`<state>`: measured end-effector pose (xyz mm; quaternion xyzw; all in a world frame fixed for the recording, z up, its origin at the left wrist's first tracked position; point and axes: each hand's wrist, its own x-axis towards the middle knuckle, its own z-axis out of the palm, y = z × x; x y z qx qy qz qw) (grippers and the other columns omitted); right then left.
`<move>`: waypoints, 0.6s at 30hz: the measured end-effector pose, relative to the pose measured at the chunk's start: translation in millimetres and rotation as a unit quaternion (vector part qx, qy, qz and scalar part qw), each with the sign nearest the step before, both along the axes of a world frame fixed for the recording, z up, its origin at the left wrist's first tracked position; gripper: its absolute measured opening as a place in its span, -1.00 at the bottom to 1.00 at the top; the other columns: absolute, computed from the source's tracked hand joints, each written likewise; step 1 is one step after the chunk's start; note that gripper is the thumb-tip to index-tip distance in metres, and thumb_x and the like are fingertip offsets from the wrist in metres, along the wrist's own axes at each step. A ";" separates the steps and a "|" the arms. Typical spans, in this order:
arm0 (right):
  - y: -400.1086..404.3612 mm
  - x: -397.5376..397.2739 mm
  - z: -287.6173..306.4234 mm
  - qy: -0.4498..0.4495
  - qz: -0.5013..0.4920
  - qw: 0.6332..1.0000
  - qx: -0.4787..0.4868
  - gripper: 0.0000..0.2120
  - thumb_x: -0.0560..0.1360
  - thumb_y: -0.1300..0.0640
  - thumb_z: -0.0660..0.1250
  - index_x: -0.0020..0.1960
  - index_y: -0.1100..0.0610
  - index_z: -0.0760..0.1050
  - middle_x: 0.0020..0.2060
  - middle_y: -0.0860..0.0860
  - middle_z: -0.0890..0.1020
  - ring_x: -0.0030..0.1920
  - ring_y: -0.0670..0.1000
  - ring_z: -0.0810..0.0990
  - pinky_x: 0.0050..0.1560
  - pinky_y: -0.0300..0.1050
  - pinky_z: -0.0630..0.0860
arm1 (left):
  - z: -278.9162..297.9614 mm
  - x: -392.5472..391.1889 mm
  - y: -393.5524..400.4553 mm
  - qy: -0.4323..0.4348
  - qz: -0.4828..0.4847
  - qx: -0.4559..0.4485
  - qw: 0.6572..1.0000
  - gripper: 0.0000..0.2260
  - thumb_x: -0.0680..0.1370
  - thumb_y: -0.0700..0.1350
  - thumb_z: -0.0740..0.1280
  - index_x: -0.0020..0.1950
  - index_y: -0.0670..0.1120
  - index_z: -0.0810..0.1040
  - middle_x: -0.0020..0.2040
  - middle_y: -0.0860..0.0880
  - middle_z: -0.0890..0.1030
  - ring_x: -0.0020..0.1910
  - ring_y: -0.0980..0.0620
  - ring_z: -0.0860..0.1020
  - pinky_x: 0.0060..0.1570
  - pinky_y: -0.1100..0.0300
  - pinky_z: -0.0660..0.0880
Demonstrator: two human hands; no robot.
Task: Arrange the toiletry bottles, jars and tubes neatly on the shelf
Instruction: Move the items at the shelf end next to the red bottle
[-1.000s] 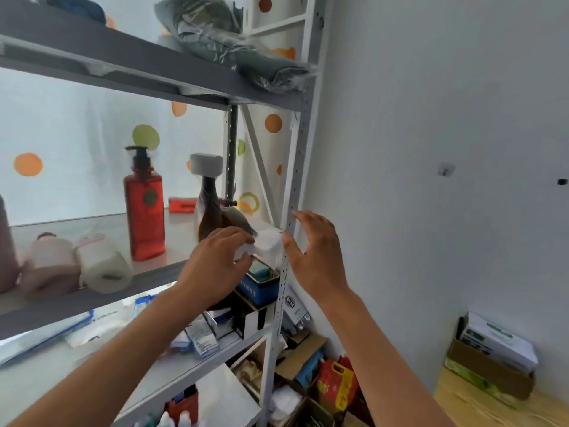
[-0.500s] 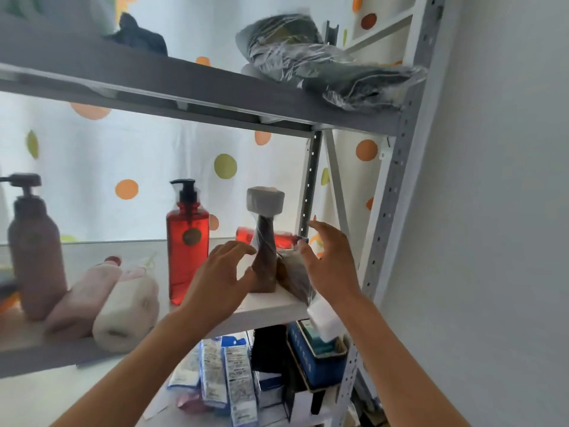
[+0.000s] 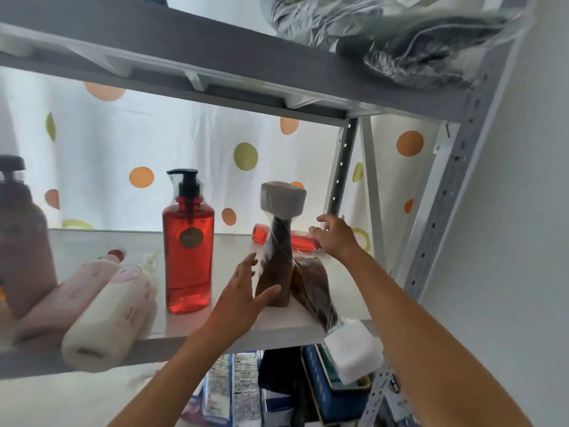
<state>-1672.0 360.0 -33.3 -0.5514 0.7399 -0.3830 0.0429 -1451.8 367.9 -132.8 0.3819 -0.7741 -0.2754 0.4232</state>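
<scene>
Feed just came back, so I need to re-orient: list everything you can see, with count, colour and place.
Pump bottle: 1, red, upright, shelf middle.
Brown bottles: 2, white caps, one upright, one lying with its cap past the shelf edge.
Small red bottle: 1, lying at back.
Lying bottles: 2, pink and cream, shelf left.
Mauve pump bottle: 1, far left.
Wrapped bundle: grey, top shelf.
Boxes: several, lower shelf.
Left hand: open, beside upright brown bottle.
Right hand: reaching at small red bottle.

A white curtain (image 3: 184, 149) with orange and green dots hangs behind the rack. Plastic-wrapped dark fabric (image 3: 400, 35) lies on the top board. Boxes (image 3: 332, 383) crowd the level below.
</scene>
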 end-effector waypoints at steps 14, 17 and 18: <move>-92.9 -56.5 -44.1 0.095 0.041 0.984 0.147 -0.35 0.44 -0.13 0.41 0.43 0.09 0.32 0.31 0.12 0.47 0.23 0.16 0.51 0.18 -0.01 0.51 | -10.9 -7.4 -10.9 0.022 0.027 0.015 0.999 -0.45 0.42 0.11 0.47 0.36 0.05 0.41 0.20 0.16 0.52 0.09 0.25 0.54 0.10 0.21 0.53; -108.0 -60.6 -54.6 0.147 0.042 0.977 0.148 -0.25 0.40 -0.25 0.38 0.47 0.04 0.25 0.35 0.12 0.41 0.30 0.17 0.45 0.24 0.08 0.49 | -9.9 -6.4 -10.0 0.028 0.037 0.026 0.999 -0.55 0.44 0.03 0.46 0.30 0.06 0.47 0.14 0.14 0.57 0.07 0.23 0.56 0.10 0.19 0.55; -112.4 -60.7 -56.3 0.161 0.042 0.975 0.149 -0.22 0.40 -0.27 0.37 0.50 0.02 0.21 0.39 0.11 0.37 0.35 0.18 0.41 0.27 0.09 0.46 | -8.8 -5.9 -9.7 0.029 0.038 0.029 0.998 -0.58 0.45 0.01 0.47 0.28 0.08 0.48 0.12 0.15 0.58 0.06 0.23 0.57 0.09 0.18 0.55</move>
